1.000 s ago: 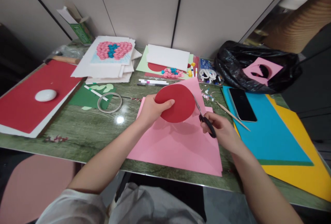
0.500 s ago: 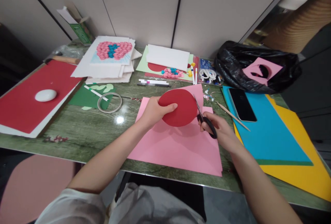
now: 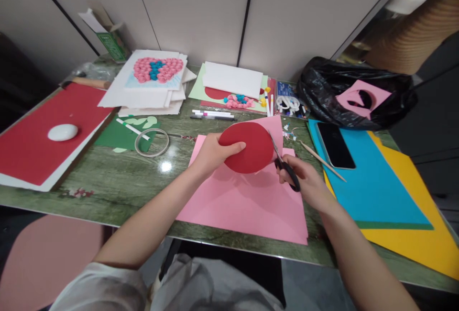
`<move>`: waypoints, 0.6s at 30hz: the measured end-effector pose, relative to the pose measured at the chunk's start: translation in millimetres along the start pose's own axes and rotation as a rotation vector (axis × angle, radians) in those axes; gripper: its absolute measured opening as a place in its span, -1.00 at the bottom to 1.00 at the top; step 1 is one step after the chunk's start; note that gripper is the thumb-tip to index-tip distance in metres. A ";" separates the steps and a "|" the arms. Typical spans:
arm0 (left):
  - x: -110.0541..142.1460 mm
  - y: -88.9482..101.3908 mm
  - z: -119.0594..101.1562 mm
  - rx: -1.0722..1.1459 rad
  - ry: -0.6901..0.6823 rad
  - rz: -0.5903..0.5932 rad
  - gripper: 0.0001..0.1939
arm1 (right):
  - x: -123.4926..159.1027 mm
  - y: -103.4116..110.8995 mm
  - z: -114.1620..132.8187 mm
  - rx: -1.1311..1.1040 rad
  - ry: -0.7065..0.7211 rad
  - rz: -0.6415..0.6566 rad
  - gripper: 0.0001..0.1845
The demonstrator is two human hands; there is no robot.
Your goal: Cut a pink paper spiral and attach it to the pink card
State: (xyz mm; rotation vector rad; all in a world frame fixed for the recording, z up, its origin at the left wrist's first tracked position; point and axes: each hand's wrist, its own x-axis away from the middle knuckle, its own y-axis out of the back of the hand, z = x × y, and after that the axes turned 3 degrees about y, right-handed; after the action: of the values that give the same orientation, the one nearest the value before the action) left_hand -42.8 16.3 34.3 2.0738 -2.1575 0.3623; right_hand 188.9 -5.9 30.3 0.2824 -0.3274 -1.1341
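Observation:
A red paper circle (image 3: pixel 247 150) and a piece of pink paper (image 3: pixel 274 126) behind it are pinched in my left hand (image 3: pixel 215 154), thumb on top. My right hand (image 3: pixel 303 177) is closed round the black handles of a pair of scissors (image 3: pixel 289 173). The scissors' blades lie at the circle's right edge, against the pink paper. Both hands are above larger pink sheets (image 3: pixel 247 210) on the table. The fingers of my left hand under the circle are hidden.
Right of the sheets lie a wooden stick (image 3: pixel 322 160), a phone (image 3: pixel 336 144) and blue paper (image 3: pixel 383 186). A black plastic bag (image 3: pixel 315 91) stands behind. To the left are a tape roll (image 3: pixel 152 142), green paper (image 3: pixel 107 135) and a white oval object (image 3: pixel 62 132) on red paper (image 3: pixel 46 158).
The red circle has shifted up very slightly, and the pink piece behind it shows a little more at the right. Both hands keep their grip and nearly the same place.

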 end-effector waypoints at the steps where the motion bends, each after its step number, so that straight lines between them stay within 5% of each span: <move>1: 0.0 -0.3 0.3 -0.002 -0.001 -0.005 -0.76 | -0.1 0.2 -0.4 0.001 0.001 -0.001 -0.77; 18: -1.6 -2.1 4.8 0.072 0.005 -0.094 -0.68 | 0.1 1.1 2.6 0.001 -0.027 0.003 -0.75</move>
State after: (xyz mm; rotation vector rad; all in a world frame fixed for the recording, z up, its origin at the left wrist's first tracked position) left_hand -40.3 16.5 29.5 2.2005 -2.0641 0.4399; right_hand 188.8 -5.6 33.1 0.2674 -0.3519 -1.1359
